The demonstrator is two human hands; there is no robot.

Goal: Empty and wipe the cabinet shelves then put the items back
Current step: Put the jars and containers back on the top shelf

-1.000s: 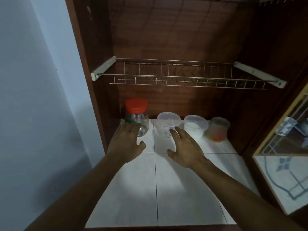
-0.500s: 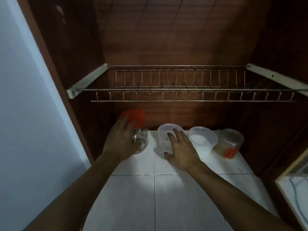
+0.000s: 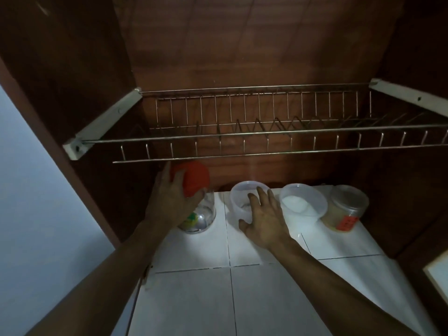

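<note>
A clear jar with an orange lid (image 3: 197,183) stands at the back left of the white tiled shelf (image 3: 266,299). My left hand (image 3: 172,200) wraps around the jar's upper part and lid. My right hand (image 3: 265,218) lies with spread fingers against the front of an empty clear plastic tub (image 3: 244,195). To the right stand a clear tub with white powder (image 3: 300,202) and a lidded jar with a red label (image 3: 345,207). An empty wire dish rack (image 3: 266,132) hangs above.
Dark wooden cabinet walls close in the left, back and right. A pale wall (image 3: 36,214) lies to the left. The edge of a framed cabinet door (image 3: 438,272) shows at the lower right. The near shelf tiles are bare.
My left hand has risen from the jar's base to its lid and closed around it. My right hand has reached the empty tub. The view has moved closer to the shelf.
</note>
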